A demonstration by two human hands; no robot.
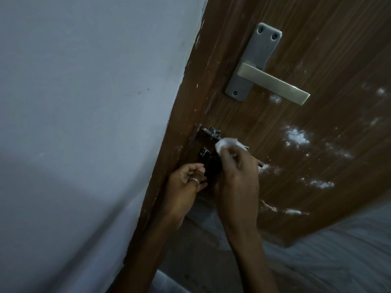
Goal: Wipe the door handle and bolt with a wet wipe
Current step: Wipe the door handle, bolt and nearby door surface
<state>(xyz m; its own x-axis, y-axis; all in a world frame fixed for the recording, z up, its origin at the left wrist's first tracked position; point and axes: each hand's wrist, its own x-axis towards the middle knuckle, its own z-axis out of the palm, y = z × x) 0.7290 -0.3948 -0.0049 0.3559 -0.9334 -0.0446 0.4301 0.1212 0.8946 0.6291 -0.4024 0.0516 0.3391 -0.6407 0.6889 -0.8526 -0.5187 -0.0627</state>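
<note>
Our right hand [237,174] comes up from 6 o'clock and pinches a small white wipe [227,144] between thumb and curled fingers, pressing it against the bolt [213,132] on the brown wooden door [317,49]. The wipe covers the middle of the bolt. The bracket end of the bolt shows at 10 o'clock from the wipe, near the door edge, and the tip of its rod pokes out from behind our knuckles at 4 o'clock.

Our left hand [186,178] sits just beside the right, at its 9 o'clock, with the fingers curled in toward a dark fitting [206,159] on the door edge below the bolt. We cannot tell whether those fingers grip the fitting or merely touch it. A ring [194,180] shows on that hand.

The door handle [273,83] is well apart from both hands, at about 1 o'clock from the bolt. Its flat metal lever runs toward 4 o'clock from a grey back plate [258,51] fixed with screws. White smudges [296,137] are scattered over the door at 3 o'clock from the wipe and lower down. A pale wall [84,102] fills the 9 o'clock side of the view, meeting the door edge, and a strip of grey floor [338,261] shows at 5 o'clock under the door
</note>
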